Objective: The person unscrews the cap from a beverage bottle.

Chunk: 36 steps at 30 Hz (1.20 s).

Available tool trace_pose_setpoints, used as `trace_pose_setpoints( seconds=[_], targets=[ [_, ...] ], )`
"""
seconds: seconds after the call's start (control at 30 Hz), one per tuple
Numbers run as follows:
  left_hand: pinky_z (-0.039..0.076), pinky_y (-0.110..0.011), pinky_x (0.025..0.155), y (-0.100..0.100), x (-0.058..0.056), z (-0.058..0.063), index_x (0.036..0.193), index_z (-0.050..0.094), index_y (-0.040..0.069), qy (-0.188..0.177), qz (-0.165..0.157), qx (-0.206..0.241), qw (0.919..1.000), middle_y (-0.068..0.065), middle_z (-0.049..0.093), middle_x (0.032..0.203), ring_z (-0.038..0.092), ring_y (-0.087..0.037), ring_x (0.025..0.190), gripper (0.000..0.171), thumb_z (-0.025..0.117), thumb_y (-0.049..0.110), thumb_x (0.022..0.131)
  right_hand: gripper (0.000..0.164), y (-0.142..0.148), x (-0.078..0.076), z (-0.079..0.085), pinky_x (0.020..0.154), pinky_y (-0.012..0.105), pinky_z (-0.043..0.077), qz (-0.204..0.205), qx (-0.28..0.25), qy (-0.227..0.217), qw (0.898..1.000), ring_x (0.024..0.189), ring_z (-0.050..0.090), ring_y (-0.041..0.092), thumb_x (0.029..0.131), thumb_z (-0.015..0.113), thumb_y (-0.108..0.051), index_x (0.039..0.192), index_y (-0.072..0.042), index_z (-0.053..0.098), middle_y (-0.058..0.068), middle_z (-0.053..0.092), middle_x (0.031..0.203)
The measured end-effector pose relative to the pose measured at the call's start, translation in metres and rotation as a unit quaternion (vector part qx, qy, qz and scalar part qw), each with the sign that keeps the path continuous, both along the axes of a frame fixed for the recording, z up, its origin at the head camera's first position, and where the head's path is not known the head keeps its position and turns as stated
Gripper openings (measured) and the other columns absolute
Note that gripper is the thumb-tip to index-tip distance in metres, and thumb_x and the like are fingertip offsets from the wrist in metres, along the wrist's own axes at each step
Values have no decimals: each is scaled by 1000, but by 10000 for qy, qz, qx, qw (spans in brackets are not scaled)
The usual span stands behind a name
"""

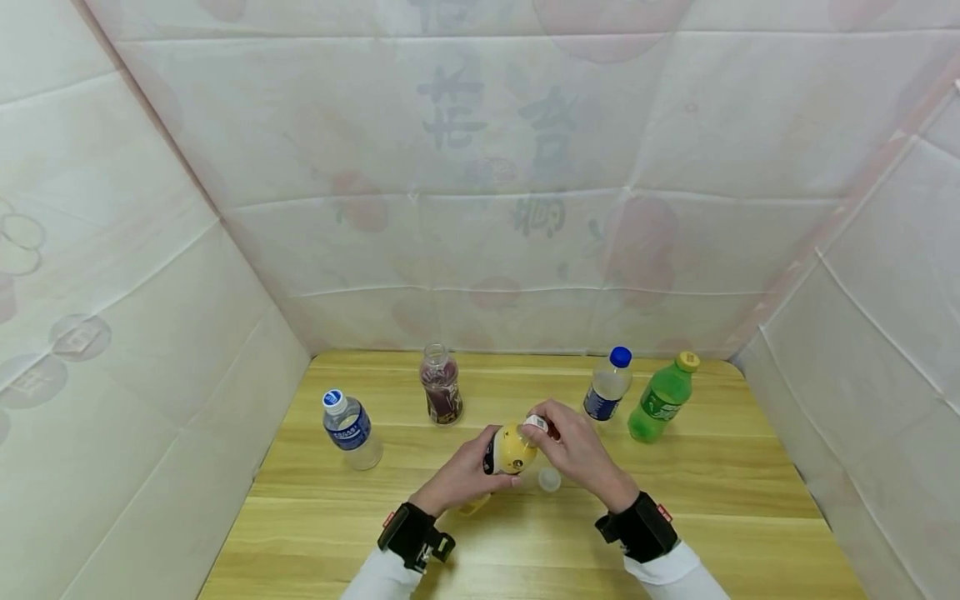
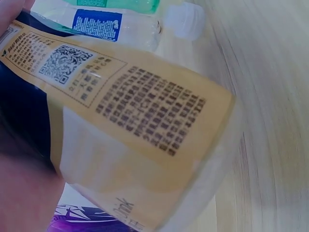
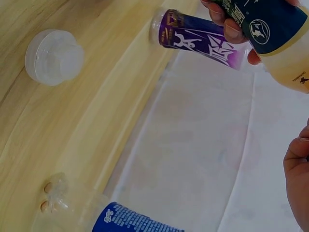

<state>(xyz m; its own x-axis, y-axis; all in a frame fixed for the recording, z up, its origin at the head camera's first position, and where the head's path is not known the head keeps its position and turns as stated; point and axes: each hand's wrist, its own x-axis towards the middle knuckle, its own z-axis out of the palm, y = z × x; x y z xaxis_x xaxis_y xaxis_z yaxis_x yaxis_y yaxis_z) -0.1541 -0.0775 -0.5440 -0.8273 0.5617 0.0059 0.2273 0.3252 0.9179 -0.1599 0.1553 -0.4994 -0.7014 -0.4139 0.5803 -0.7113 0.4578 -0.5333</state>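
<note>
A yellow drink bottle [image 1: 517, 450] with a dark band is tilted above the table, its neck toward the right. My left hand [image 1: 463, 473] grips it round the middle. The thumb and fingers of my right hand [image 1: 581, 446] pinch a white cap [image 1: 536, 423] at the bottle's mouth; whether the cap is still threaded on cannot be seen. Printed text and a QR code cover the bottle's label [image 2: 145, 111] in the left wrist view. On the table below my right hand lies a translucent white lid [image 1: 549, 479], also in view from the right wrist.
A clear bottle with a white-and-blue cap [image 1: 354, 433] stands at the left. Behind my hands is an uncapped purple-labelled bottle [image 1: 442, 390]. A blue-capped bottle [image 1: 607, 390] and a green bottle [image 1: 663, 400] stand at the right. Pale cloth walls [image 1: 487, 250] enclose the wooden table [image 1: 735, 500].
</note>
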Motion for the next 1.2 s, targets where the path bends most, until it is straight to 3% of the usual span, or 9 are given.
trace_pose_setpoints(
  seconds=[0.43,0.9,1.07,1.2],
  targets=[
    [55,-29,83,1,-2,0,144,47,14,31,-89,6,10000,0,65,113,63,-12,95,65,81,30,91,15,5,-1,3,63,21,50,345,77,-160,9992,76,51,2,105,63,-25,110,-11,63,-8,59,92],
    [55,-30,87,3,0,1,144,47,12,238,72,-69,9997,0,64,116,63,-12,100,67,82,27,89,17,8,-2,0,64,22,51,415,277,69,9987,77,51,4,107,59,-25,112,-9,62,-5,58,94],
    [55,-30,87,7,1,-1,142,49,10,522,297,-173,9980,-1,65,116,62,-12,100,67,84,26,87,20,8,-2,-4,66,22,51,125,474,401,9980,79,53,5,108,57,-26,114,-8,62,-4,60,95],
    [55,-31,86,11,0,-2,140,51,9,846,625,-452,9934,-1,65,116,63,-12,100,69,85,31,85,40,9,1,-6,69,27,55,-321,612,685,9953,84,61,11,110,51,-37,124,-2,65,4,67,102]
  ],
)
